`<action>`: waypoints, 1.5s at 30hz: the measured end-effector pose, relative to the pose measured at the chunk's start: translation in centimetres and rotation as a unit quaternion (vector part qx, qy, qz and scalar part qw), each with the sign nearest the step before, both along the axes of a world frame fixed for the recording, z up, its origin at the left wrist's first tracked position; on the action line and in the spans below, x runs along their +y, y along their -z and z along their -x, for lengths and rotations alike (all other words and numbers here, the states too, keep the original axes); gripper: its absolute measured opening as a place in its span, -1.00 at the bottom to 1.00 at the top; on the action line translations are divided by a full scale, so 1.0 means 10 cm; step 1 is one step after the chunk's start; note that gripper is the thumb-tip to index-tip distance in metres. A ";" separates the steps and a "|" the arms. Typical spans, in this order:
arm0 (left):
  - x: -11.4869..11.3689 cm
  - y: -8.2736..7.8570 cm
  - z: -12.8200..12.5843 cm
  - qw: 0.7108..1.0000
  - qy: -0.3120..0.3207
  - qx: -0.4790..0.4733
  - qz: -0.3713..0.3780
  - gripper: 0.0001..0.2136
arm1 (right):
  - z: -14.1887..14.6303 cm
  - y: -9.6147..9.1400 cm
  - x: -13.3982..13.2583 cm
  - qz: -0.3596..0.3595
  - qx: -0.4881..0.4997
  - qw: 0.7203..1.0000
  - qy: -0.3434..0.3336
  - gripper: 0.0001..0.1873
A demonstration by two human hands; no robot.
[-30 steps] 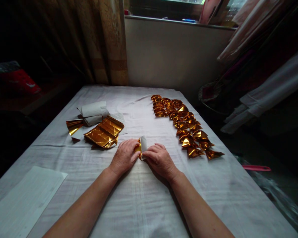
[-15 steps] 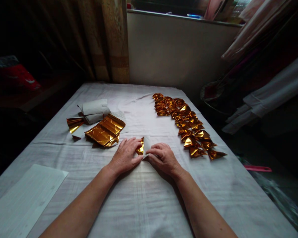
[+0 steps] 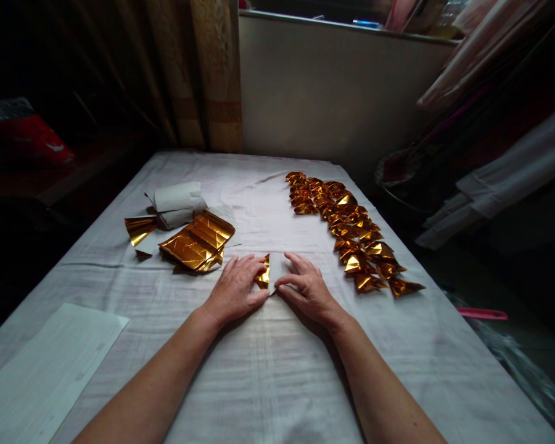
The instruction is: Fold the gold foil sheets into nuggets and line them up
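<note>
A partly folded sheet of gold foil paper (image 3: 264,275) lies on the white cloth, its gold part at the left and its pale back facing up at the right. My left hand (image 3: 239,282) rests over its left part, fingers bent onto the gold side and thumb on the near edge. At its right edge, thumb and forefinger of my right hand (image 3: 308,285) come together on the paper, while the other fingers of that hand are spread on the pale side. Whether a corner is caught between that thumb and forefinger is hard to see.
A stack of gold foil sheets (image 3: 198,240) and a pale paper roll (image 3: 178,200) lie at the left. Rows of folded gold pieces (image 3: 351,228) run down the right. A white sheet (image 3: 55,370) lies near left; a pink handle (image 3: 483,314) shows beyond the right edge.
My right hand's fingers have spread and stretched forward over the pale side, which now lies flatter. My left hand stays on the paper. The whole view has shifted slightly.
</note>
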State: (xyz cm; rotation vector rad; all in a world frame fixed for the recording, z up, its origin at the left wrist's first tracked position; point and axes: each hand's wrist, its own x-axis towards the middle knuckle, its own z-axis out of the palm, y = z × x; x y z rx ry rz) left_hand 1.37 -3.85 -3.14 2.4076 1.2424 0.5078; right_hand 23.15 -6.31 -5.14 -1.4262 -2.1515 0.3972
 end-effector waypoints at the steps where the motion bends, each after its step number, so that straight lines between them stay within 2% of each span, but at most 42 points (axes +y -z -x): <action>1: 0.00 0.00 0.00 1.000 0.000 0.000 0.002 -0.70 | 0.02 0.00 0.00 0.002 -0.006 1.000 0.011 -0.87; 5: 0.00 0.00 0.00 1.000 0.004 -0.001 0.010 -0.71 | 0.11 0.00 0.03 -0.009 -0.012 0.999 0.037 -0.88; 17: 0.01 -0.01 0.02 1.000 0.007 -0.008 0.019 -0.71 | 0.20 0.01 0.03 -0.044 -0.004 0.997 0.059 -0.96; 27: -0.01 0.01 -0.05 0.999 -0.021 -0.032 0.012 -0.73 | 0.22 0.00 0.04 -0.033 0.008 0.997 0.068 -0.88; 33: -0.01 -0.04 -0.06 0.999 -0.022 -0.033 0.028 -0.78 | 0.23 0.00 0.07 -0.034 0.026 0.996 0.082 -0.99; 38: -0.02 -0.05 -0.07 0.999 -0.019 -0.038 0.024 -0.77 | 0.23 0.04 0.09 -0.041 0.032 0.994 0.092 -0.81; 42: 0.00 -0.04 -0.04 0.999 -0.012 -0.024 0.029 -0.62 | 0.20 0.11 0.14 -0.056 0.072 0.988 0.124 -0.63; 45: 0.02 -0.05 0.00 0.999 0.008 -0.009 0.044 -0.53 | 0.16 0.12 0.19 -0.050 0.106 0.984 0.135 -0.61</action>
